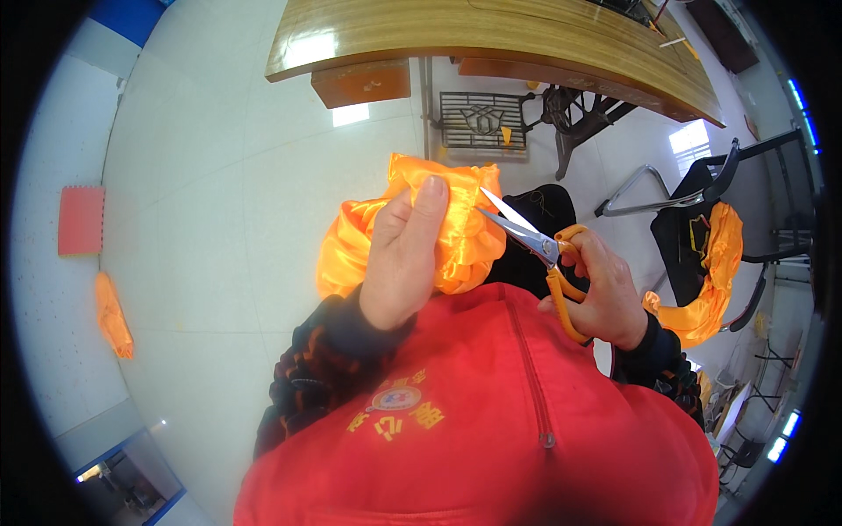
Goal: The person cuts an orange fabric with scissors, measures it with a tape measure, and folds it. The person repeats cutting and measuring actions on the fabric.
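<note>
open floor (193, 263) left of orange cloth (465, 237), wooden table (491, 31) ahead, scissors (545, 250) and black chair (677, 250) rightward

Yellow Chinese characters (428, 415) arc around a small, round, pale emblem (396, 399) on the front of a bright red, zippered fabric garment (478, 421).
</note>
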Action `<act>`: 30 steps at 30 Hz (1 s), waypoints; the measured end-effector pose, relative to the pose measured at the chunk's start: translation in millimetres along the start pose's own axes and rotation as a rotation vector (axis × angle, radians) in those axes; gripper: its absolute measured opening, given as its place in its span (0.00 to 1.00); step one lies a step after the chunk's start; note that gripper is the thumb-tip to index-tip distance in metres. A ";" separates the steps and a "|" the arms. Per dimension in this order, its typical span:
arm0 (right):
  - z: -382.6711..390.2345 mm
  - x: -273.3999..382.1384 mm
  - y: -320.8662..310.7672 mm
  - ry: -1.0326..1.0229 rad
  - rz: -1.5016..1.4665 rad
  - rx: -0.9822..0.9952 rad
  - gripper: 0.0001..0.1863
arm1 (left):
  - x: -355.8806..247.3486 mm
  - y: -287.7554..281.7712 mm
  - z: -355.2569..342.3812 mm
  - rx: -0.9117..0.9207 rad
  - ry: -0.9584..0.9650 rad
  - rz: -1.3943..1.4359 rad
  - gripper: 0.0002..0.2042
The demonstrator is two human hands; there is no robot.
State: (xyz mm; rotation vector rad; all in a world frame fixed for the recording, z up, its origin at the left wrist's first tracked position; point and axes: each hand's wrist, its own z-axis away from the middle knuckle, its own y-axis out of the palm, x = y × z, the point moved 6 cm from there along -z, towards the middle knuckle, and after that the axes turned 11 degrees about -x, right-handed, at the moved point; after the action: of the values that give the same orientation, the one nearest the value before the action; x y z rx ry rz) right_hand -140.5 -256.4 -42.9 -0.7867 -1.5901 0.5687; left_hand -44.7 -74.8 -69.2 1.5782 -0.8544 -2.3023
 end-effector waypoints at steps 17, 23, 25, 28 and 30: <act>-3.2 2.6 -0.1 -0.001 0.019 -0.013 0.34 | -0.7 -2.5 -1.2 -0.001 0.005 -0.001 0.18; -3.7 3.8 -0.6 0.002 0.021 -0.020 0.35 | -0.6 0.3 1.3 -0.036 0.039 -0.023 0.16; -3.9 4.7 -1.7 -0.007 0.032 -0.025 0.35 | -2.3 0.4 1.4 -0.030 0.063 -0.055 0.16; -3.6 5.0 -2.8 -0.007 0.050 -0.022 0.35 | -3.2 -0.3 0.8 -0.006 0.051 -0.069 0.16; -3.8 5.3 -2.9 -0.010 0.041 -0.025 0.35 | -2.9 0.4 1.8 -0.016 0.075 -0.073 0.15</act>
State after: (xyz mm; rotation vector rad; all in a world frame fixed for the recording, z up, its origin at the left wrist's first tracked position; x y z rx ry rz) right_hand -137.6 -254.5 -36.7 -0.8382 -1.5962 0.5841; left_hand -45.2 -73.1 -66.2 1.7042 -0.7709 -2.2766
